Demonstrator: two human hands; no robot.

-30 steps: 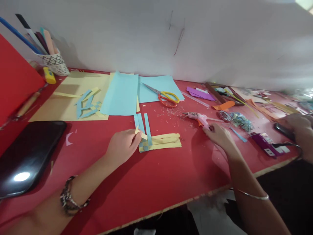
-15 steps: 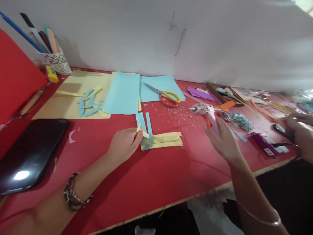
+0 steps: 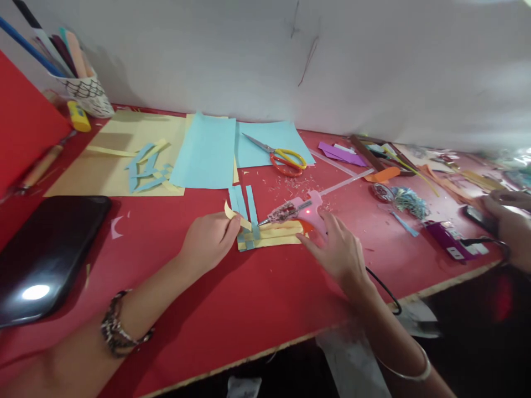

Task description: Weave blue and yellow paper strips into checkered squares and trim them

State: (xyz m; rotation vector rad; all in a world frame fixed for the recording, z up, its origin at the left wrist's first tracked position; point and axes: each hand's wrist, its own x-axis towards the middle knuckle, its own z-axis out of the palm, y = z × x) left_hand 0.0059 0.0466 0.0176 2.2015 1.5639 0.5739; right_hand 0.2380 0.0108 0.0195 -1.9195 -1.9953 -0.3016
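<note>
My left hand (image 3: pixel 211 237) pinches a yellow paper strip (image 3: pixel 239 219), lifting its curled end above a small weave of blue and yellow strips. In that weave, blue strips (image 3: pixel 251 203) point away from me and yellow strips (image 3: pixel 277 237) run to the right. My right hand (image 3: pixel 338 249) is closed round the handle of a pink hot glue gun (image 3: pixel 290 211), whose red light is lit. The gun's metal nozzle is at the weave, beside the lifted strip; whether it touches the paper I cannot tell. A clear glue stick sticks out of its back.
Scissors (image 3: pixel 286 160) lie on light blue sheets (image 3: pixel 203 152) behind the weave. At left are a black phone-shaped object (image 3: pixel 50 260) and a pen cup (image 3: pixel 89 97). A purple power strip (image 3: pixel 450 241) and another person's hands (image 3: pixel 506 215) are at right.
My right hand has brought the glue gun left and down from the right side to the weave. My left hand keeps its pinch on the yellow strip. The view has shifted slightly.
</note>
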